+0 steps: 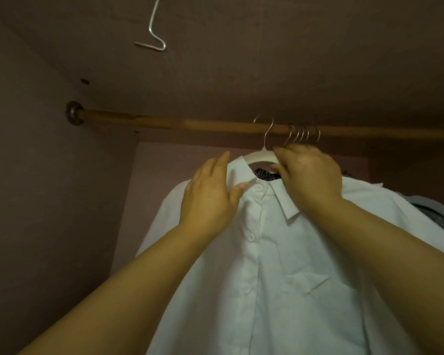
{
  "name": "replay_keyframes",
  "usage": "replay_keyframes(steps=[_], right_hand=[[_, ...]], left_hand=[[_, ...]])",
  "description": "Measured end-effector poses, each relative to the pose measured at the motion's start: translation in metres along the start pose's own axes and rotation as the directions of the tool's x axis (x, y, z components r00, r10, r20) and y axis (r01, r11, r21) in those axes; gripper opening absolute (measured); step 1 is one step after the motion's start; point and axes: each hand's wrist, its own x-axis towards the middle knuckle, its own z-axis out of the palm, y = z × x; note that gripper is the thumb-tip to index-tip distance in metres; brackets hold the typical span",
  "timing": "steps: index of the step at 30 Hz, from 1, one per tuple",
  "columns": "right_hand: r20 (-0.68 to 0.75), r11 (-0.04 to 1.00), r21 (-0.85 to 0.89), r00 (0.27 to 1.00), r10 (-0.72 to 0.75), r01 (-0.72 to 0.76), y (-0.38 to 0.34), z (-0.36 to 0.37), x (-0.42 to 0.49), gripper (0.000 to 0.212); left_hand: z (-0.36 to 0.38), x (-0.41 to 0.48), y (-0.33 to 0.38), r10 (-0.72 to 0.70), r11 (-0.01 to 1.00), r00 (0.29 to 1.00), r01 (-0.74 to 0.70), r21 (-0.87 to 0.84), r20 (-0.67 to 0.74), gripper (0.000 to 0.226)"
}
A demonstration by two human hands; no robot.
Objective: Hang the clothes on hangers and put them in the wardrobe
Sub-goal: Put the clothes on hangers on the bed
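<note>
A white buttoned shirt [280, 265] hangs on a white hanger [260, 157] whose metal hook sits over the wooden wardrobe rod [164, 122]. My left hand [210, 193] lies on the shirt's left shoulder, fingers fairly straight along the collar and thumb near the top button. My right hand [308, 175] grips the hanger's right arm at the collar, with fingers curled round it. A dark garment shows through the neck opening behind the shirt.
Several more metal hooks [304, 134] crowd the rod just right of this hanger, with grey and dark clothes [436, 213] below them at the right edge. A bent wire hook [153, 34] dangles at the top. The wardrobe's side wall [49, 175] stands at the left.
</note>
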Motion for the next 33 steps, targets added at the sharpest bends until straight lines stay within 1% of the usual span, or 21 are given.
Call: replay_keyframes(steps=[3,7,10,12,15,19,24,27,29,33], right_hand=[[-0.073,0.993,0.112,0.997,-0.03,0.038,-0.013,-0.005,0.007,0.031],[-0.131,0.961,0.249,0.988,-0.086,0.116,-0.04,-0.008,0.0,0.033],[-0.167,0.922,0.345,0.978,-0.126,0.178,-0.065,-0.011,-0.022,0.029],[-0.222,0.896,0.379,0.963,-0.153,0.23,-0.082,-0.01,-0.039,0.026],[-0.249,0.843,0.456,0.95,-0.186,0.285,-0.113,-0.008,-0.065,0.027],[-0.225,0.729,0.617,0.954,-0.197,0.296,-0.164,-0.012,-0.108,0.028],[-0.169,0.537,0.809,0.97,-0.174,0.237,-0.226,-0.042,-0.164,0.03],[-0.153,0.441,0.874,0.977,-0.151,0.205,-0.262,-0.069,-0.192,0.032],[-0.14,0.354,0.917,0.979,-0.145,0.184,-0.285,-0.087,-0.206,0.033],[-0.107,0.189,0.972,0.977,-0.182,0.141,-0.324,-0.129,-0.228,0.036]], left_hand=[[-0.009,0.005,-0.003,-0.021,0.999,0.999,0.021,0.024,-0.032,0.064],[-0.026,-0.007,-0.013,-0.064,0.994,0.995,0.071,0.083,-0.078,0.06],[-0.044,-0.038,-0.027,-0.095,0.987,0.993,0.102,0.121,-0.064,0.057],[-0.059,-0.067,-0.039,-0.129,0.984,0.991,0.132,0.122,-0.028,0.056],[-0.083,-0.115,-0.054,-0.186,0.971,0.982,0.185,0.148,-0.007,0.055],[-0.124,-0.18,-0.063,-0.268,0.939,0.962,0.271,0.214,-0.042,0.051],[-0.189,-0.254,-0.046,-0.381,0.864,0.922,0.379,0.33,-0.062,0.049],[-0.227,-0.291,-0.028,-0.424,0.807,0.9,0.425,0.411,-0.098,0.048],[-0.254,-0.313,-0.016,-0.439,0.764,0.891,0.437,0.475,-0.115,0.049],[-0.309,-0.348,0.014,-0.447,0.702,0.883,0.444,0.557,-0.14,0.045]])
